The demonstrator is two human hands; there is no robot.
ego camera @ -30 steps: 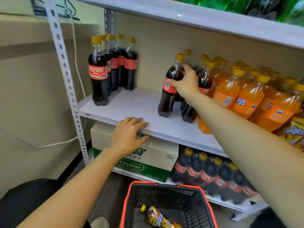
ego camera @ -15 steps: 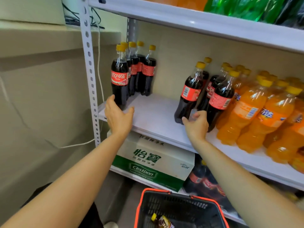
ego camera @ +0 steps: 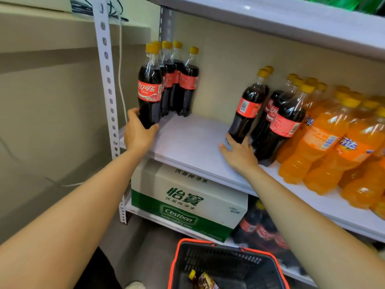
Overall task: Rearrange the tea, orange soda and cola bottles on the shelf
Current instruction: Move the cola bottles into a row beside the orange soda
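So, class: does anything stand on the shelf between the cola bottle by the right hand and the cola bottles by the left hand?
Nothing visible: only bare shelf lies between the right cola bottle and the front left cola bottle the left hand grips.

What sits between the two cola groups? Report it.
Nothing: the head view shows bare white shelf between the left cola group, its front bottle gripped by the left hand, and the right cola group.

Small shop, metal shelf [ego camera: 193, 147] stocked with rows of cola bottles [ego camera: 248, 107], orange soda bottles [ego camera: 325, 142], shopping basket [ego camera: 227, 265] below
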